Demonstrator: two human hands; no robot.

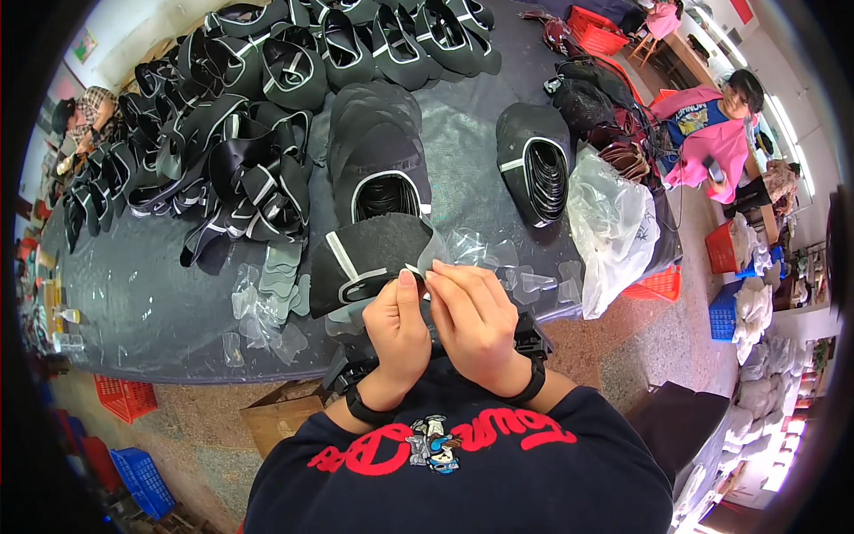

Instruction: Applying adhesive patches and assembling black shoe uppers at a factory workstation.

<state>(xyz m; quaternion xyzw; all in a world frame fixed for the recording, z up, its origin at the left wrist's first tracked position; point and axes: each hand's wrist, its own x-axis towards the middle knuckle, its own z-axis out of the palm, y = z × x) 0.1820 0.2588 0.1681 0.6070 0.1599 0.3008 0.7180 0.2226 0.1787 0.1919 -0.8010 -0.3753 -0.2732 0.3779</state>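
The black shoe piece [369, 251] is in the middle of the frame, in front of my chest, held by its lower right edge. My left hand [400, 322] pinches this edge between thumb and bent fingers, with almost no gap. My right hand [476, 311] is also narrow, thumb and forefinger closed on a grey see-through piece [435, 252] along the same edge; whether they grip black cloth too, I cannot tell. The shoe piece looks matt and is curved, with pale strips on it. Just above it stands a nested stack [377, 142] of similar black shapes, trimmed in white. Thin, glossy plastic pieces [280, 283] lie left of it, on the dark, smooth table cover [151, 311]. At right of the frame is a wrinkled, milky plastic bag [614, 227].
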